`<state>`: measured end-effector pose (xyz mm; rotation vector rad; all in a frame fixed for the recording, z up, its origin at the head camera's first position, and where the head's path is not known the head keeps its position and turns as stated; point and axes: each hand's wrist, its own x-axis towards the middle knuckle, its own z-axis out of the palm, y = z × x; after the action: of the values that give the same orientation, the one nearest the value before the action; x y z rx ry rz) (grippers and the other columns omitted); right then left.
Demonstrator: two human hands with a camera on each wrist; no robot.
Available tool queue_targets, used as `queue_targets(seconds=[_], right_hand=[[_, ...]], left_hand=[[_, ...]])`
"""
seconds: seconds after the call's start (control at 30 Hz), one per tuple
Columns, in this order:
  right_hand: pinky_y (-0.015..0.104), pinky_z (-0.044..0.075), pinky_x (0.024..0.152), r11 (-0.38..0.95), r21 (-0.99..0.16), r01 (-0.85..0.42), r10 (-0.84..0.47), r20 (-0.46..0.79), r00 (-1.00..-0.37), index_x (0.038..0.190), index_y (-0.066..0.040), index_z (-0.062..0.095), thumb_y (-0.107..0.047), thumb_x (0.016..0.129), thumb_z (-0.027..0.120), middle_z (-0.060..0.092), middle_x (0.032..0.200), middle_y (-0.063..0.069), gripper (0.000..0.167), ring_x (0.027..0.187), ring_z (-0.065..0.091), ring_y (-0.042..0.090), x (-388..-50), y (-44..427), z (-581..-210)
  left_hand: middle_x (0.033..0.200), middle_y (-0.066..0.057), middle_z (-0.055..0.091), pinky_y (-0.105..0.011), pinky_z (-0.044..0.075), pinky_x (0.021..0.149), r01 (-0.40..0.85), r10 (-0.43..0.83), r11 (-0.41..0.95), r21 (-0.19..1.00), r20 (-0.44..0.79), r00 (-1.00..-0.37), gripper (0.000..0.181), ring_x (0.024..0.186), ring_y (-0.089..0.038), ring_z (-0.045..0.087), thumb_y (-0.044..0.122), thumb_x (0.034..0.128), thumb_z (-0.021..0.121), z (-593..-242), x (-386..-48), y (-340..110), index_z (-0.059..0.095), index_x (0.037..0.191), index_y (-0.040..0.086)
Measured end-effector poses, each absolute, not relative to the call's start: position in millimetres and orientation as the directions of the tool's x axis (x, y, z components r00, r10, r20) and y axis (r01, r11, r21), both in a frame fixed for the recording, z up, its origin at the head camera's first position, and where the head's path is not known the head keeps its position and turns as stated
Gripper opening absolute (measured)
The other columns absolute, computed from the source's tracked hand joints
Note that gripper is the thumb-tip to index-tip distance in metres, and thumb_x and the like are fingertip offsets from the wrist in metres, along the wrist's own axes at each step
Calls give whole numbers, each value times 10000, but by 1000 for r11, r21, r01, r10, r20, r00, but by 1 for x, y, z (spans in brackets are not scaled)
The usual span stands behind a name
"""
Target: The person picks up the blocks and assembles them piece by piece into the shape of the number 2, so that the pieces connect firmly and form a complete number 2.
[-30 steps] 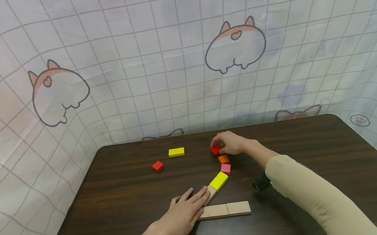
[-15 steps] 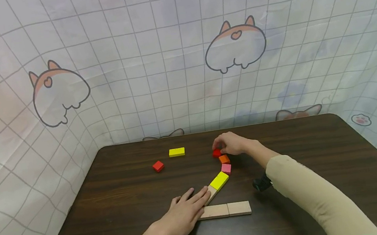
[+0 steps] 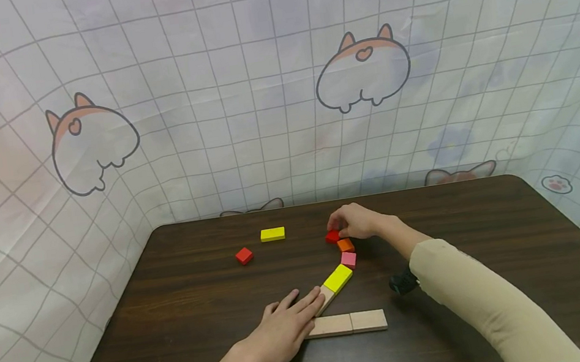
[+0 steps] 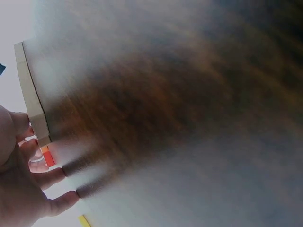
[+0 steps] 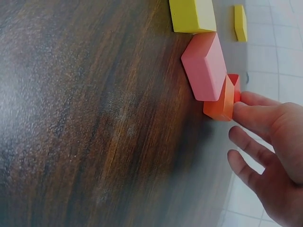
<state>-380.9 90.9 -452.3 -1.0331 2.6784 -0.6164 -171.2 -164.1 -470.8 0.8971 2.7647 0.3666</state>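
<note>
In the head view, a curved row of blocks lies on the table. My right hand [image 3: 358, 219] pinches a red block [image 3: 332, 236] at the row's far end, beside an orange block [image 3: 346, 245]. The right wrist view has fingertips against that red block [image 5: 236, 85], partly hidden behind the orange one. Nearer come a pink block [image 3: 349, 260], a long yellow block [image 3: 338, 278] and a plain wooden block [image 3: 325, 297]. My left hand [image 3: 280, 334] rests with fingers extended over the plain block and the left end of a straight wooden row [image 3: 332, 325], covering parts of both.
A loose yellow block [image 3: 272, 234] and a loose red block [image 3: 244, 256] lie on the dark wooden table [image 3: 176, 320], left of the row's far end. A patterned curtain [image 3: 259, 117] hangs behind the table. A dark object [image 3: 403, 282] shows under my right sleeve.
The red block in my right hand has come slightly nearer, down towards the orange block, then shifted a little left. My left hand has stayed in place.
</note>
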Motion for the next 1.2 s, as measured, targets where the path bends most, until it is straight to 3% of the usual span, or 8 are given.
queue_targets(seconds=[0.47, 0.63, 0.9, 1.2], right_hand=[[359, 540, 856, 658, -474, -585, -678, -35, -734, 1175, -73, 727, -2, 957, 692, 691, 1062, 58, 232, 902, 601, 211, -379, 95, -452], [386, 540, 901, 641, -500, -582, -672, 1, -741, 1220, -61, 708, -10, 973, 678, 692, 1148, 81, 255, 962, 623, 222, -378, 99, -455], [388, 536, 879, 581, -499, -643, -695, 109, -711, 1279, -12, 667, -55, 996, 664, 652, 1238, 128, 286, 924, 603, 221, -371, 105, -461], [489, 492, 996, 557, -523, -645, -692, 137, -709, 1395, -9, 593, -117, 1013, 654, 592, 1375, 155, 402, 1124, 605, 315, -358, 116, -469]], left_hand=[[1682, 73, 245, -680, 332, 1049, 549, 602, 779, 301, -114, -791, 544, 1477, -403, 322, 314, 1109, 476, -472, -171, -164, 332, 1631, 265], [1682, 71, 244, -684, 325, 1051, 547, 601, 778, 308, -112, -792, 541, 1478, -408, 319, 317, 1111, 468, -471, -171, -165, 333, 1630, 256], [1683, 76, 241, -678, 321, 1055, 550, 604, 776, 308, -111, -789, 543, 1481, -407, 312, 303, 1109, 477, -471, -170, -165, 332, 1631, 260], [1686, 71, 233, -684, 314, 1059, 553, 608, 775, 308, -118, -785, 544, 1485, -411, 302, 307, 1112, 468, -471, -171, -165, 322, 1634, 259]])
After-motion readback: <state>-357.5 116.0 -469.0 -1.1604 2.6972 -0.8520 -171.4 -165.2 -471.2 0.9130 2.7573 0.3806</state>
